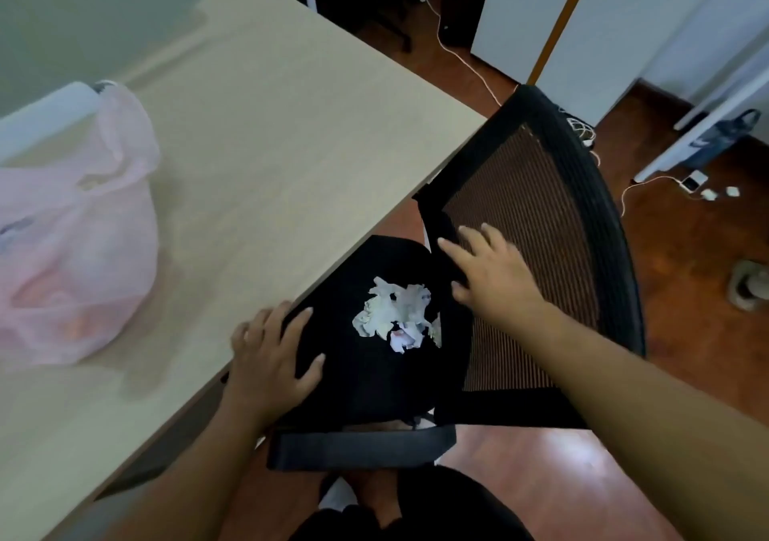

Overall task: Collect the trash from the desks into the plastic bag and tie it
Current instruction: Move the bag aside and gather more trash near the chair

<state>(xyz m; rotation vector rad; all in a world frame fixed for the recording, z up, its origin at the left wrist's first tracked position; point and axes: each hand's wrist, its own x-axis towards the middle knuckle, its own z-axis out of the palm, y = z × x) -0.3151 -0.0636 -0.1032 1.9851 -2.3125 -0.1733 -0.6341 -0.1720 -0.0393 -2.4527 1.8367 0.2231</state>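
- Head view: a pale wood-grain table (pixel 258 132) fills the left and middle, its long edge running diagonally from the upper right down to the lower left.
- Red-brown floor (pixel 686 270) shows to the right of it. A thin white cable (pixel 466 62) trails across the floor at the top, and small white chargers (pixel 707 193) lie at the far right.
- A black office chair (pixel 537 224) stands against the table edge. Its brownish mesh back, framed in black, is to the right, and its black seat (pixel 353 374) lies partly under the tabletop. A dark armrest (pixel 362 449) crosses below the seat.
- A pink, see-through plastic bag (pixel 83 257) sits on the table at the far left with its handles up. Its contents are too blurred to name.
- The left hand (pixel 270 357) rests across the table edge and onto the seat. Its fingers (pixel 297 322) are spread apart and fairly straight, and the thumb lies on the seat. It holds nothing.
- The right hand (pixel 495 278) reaches onto the chair back. Its fingers (pixel 451 249) are straight and apart, the tips touching the black frame on the back's left side. It holds nothing.
- The trash, a crumpled wad of white paper (pixel 395 316), lies in the middle of the seat between the two hands, touching neither and well apart from the bag.
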